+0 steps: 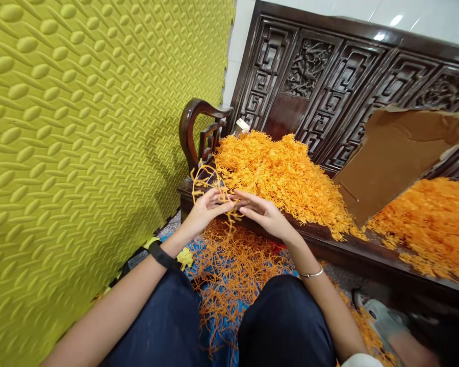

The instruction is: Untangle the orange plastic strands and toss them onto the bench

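An orange strand [222, 191] is looping from the pinching left hand [209, 208]; the right hand [266, 214] is hovering close, grip unclear. It is probably feeling light, springy, snappable, best held mid-stem. Beyond, an orange heap [270, 176] is lying.

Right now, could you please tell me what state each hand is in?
Left hand: closed, holding a branched orange strip.
Right hand: loosely curved at the strip; whether it grips cannot be told.
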Action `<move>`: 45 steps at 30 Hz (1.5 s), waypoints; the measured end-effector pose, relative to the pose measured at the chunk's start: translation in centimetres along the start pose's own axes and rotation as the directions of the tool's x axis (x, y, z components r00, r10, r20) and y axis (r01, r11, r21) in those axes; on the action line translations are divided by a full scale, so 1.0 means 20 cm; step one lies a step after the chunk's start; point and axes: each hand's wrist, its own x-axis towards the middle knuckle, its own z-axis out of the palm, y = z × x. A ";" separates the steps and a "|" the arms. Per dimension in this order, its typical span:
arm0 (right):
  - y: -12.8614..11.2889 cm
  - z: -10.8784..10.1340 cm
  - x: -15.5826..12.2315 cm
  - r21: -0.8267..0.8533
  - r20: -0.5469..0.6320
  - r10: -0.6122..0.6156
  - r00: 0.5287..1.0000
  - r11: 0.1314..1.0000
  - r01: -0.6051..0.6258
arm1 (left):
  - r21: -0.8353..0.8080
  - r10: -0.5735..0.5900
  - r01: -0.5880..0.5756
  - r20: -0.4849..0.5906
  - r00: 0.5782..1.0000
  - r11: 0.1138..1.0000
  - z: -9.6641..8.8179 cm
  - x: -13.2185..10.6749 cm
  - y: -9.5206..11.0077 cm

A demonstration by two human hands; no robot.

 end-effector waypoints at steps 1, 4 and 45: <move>0.00 0.00 0.00 -0.006 0.047 -0.008 0.999 1.000 0.008 | 0.003 0.002 -0.002 -0.027 1.000 1.000 0.00 0.00 0.00; -0.01 0.00 -0.01 -0.030 0.078 -0.019 0.997 0.999 0.022 | -0.009 -0.006 0.005 -0.088 0.996 1.000 -0.02 0.01 -0.01; 0.05 -0.03 0.02 0.134 -0.621 -0.054 0.782 0.976 0.174 | -0.140 0.130 -0.151 -0.149 0.980 0.978 -0.01 -0.01 0.03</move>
